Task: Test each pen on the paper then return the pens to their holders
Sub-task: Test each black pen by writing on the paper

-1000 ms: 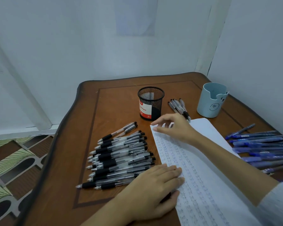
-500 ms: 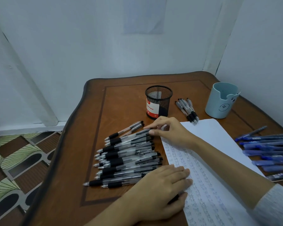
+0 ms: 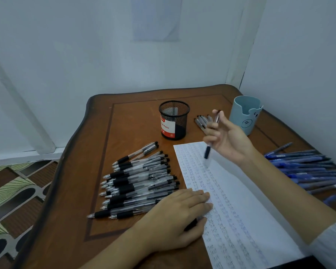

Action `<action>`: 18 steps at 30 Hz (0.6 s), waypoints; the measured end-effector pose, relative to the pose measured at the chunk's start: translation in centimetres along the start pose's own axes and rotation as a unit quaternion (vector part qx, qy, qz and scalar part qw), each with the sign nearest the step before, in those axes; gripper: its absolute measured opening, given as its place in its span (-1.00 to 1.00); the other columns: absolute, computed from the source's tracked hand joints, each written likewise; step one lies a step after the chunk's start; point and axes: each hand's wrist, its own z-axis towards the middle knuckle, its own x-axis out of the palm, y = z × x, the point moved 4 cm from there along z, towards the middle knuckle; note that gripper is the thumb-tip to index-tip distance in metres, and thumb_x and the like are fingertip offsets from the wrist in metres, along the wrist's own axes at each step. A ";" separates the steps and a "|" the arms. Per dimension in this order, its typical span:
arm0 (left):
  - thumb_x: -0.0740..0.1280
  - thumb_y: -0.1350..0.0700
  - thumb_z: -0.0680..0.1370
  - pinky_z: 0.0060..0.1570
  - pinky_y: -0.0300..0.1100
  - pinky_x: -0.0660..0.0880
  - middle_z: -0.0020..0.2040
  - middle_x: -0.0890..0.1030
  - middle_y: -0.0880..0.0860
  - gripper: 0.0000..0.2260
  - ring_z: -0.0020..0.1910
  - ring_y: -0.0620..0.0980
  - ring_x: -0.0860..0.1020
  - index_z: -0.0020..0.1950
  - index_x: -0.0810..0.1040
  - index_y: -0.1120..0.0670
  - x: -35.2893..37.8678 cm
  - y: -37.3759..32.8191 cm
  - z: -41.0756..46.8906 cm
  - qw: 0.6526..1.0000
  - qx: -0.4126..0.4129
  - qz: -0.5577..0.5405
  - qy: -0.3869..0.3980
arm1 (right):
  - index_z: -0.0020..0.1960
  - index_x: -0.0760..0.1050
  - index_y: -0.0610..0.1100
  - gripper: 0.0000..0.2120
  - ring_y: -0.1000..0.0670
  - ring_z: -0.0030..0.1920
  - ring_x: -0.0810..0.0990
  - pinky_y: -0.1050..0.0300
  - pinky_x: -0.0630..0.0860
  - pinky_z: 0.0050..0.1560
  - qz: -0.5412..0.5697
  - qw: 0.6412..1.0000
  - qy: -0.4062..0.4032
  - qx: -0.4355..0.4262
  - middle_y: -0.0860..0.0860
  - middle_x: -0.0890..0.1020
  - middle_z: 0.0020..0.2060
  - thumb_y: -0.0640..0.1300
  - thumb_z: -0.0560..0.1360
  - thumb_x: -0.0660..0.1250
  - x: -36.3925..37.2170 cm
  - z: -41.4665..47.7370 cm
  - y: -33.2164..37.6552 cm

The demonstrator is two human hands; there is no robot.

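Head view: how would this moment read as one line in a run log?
right hand: holds black pen above paper | left hand: rests flat on paper | pen pile: on table

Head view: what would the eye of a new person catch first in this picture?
The right hand stands out, raised over the paper with a blurred black pen between its fingers. Next come the big pile of black pens left of the paper and the blue pens right of it. The left hand lies flat on the paper's left edge.
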 end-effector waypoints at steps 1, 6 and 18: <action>0.24 0.05 0.60 0.39 -0.24 0.27 0.31 0.54 0.01 -0.71 0.34 -0.11 0.43 0.28 0.54 0.08 0.0 0.0 0.0 1.000 -0.002 0.000 0.004 | -0.07 0.49 -0.05 -0.70 0.14 -0.52 0.27 0.35 0.22 -0.52 -0.004 1.000 -0.007 0.001 0.06 0.35 -0.44 0.11 0.62 0.11 -0.2 -0.3 0.3; 0.24 0.05 0.61 0.39 -0.25 0.27 0.30 0.54 0.02 -0.72 0.34 -0.11 0.43 0.27 0.55 0.10 0.0 -0.2 0.0 1.000 -0.001 -0.002 0.008 | -0.22 0.56 -0.06 -0.74 0.14 -0.62 0.12 0.29 -0.03 -0.59 -0.017 0.998 -0.065 0.013 0.10 0.21 -0.57 0.05 0.50 0.21 -1.7 -1.6 1.4; 0.24 0.05 0.61 0.36 -0.21 0.32 0.31 0.54 0.01 -0.71 0.34 -0.11 0.44 0.28 0.55 0.10 -0.1 -0.2 0.1 1.000 -0.008 -0.005 0.018 | 0.22 0.52 -0.33 -0.58 0.08 -0.40 0.57 0.33 0.53 -0.41 0.003 0.998 -0.061 0.016 -0.17 0.65 -0.12 -0.03 0.63 0.10 -3.6 -2.6 2.0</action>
